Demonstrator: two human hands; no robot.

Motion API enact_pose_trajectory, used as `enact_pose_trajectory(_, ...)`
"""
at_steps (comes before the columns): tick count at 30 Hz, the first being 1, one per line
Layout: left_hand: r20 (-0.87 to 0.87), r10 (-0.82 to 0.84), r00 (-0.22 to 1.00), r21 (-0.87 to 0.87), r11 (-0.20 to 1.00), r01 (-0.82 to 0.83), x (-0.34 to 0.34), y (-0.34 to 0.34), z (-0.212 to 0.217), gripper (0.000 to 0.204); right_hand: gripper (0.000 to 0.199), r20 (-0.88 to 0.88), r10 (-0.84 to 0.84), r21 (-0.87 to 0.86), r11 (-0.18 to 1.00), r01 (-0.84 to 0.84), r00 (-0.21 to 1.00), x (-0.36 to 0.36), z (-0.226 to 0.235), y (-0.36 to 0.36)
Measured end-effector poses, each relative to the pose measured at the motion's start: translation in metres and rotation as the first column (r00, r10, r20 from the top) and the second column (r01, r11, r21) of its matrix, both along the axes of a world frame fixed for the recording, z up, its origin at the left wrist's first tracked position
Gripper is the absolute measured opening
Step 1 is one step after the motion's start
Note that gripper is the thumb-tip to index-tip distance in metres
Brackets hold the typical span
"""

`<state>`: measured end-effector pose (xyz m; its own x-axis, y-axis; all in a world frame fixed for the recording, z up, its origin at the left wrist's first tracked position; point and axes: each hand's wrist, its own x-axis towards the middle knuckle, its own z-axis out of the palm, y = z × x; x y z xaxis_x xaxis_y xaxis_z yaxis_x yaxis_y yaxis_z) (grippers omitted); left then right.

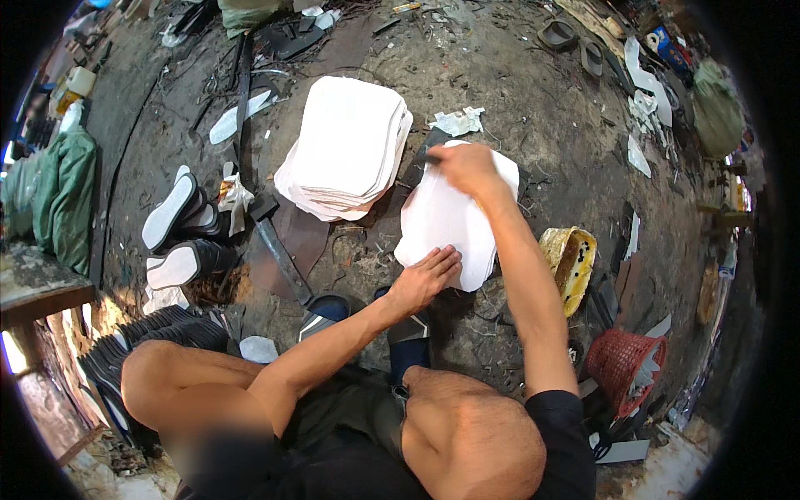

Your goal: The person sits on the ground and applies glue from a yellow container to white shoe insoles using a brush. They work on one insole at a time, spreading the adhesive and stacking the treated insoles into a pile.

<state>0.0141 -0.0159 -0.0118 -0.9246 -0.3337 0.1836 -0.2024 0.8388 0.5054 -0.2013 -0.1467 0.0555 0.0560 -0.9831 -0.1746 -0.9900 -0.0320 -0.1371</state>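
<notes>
In front of me lies a small pile of white sheets [454, 208] with rounded corners. My left hand [425, 279] rests flat on its near edge, fingers stretched out. My right hand [472, 173] is closed at the far end of the pile, around a small dark tool [433, 157] whose working end is blurred or hidden. A taller stack of similar white sheets [354, 137] sits just to the left, its edges uneven. Right of my right forearm is a yellow oblong tub [575, 267] with a brown, stained inside.
A hammer [282, 257] lies by my feet. White-topped shoe soles [171, 212] and a row of dark soles [158, 342] are at left. A red basket [617, 367] stands at right, a green cloth bundle [62, 196] at far left. Scraps litter the floor.
</notes>
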Motion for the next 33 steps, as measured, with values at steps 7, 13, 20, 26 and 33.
enact_pose_trajectory(7,0.003,0.229,0.974,0.415,0.886,-0.209,0.014,0.007,-0.032,0.066,0.038,0.329,0.539,-0.095,0.836,-0.54,0.776,0.11,0.002,0.078)
enact_pose_trajectory(13,0.051,-0.014,0.999,0.181,0.983,0.004,-0.02,-0.032,0.018,0.072,0.032,0.012,-0.173,-0.206,0.963,0.172,0.985,-0.023,-0.001,0.033)
enact_pose_trajectory(20,0.008,0.176,0.984,0.039,0.983,-0.177,-0.002,0.049,-0.002,0.043,0.025,0.2,0.058,-0.089,0.995,-0.04,0.978,0.085,-0.001,0.112)
enact_pose_trajectory(26,-0.141,-0.024,0.99,0.304,0.95,0.066,0.004,0.121,-0.02,0.053,0.027,0.277,0.107,-0.238,0.97,-0.04,0.955,0.134,0.0,0.191)
enact_pose_trajectory(33,0.096,0.046,0.994,0.153,0.986,-0.06,-0.027,0.037,0.029,0.059,0.039,0.596,0.012,-0.423,0.855,0.301,0.803,0.023,0.078,0.13)
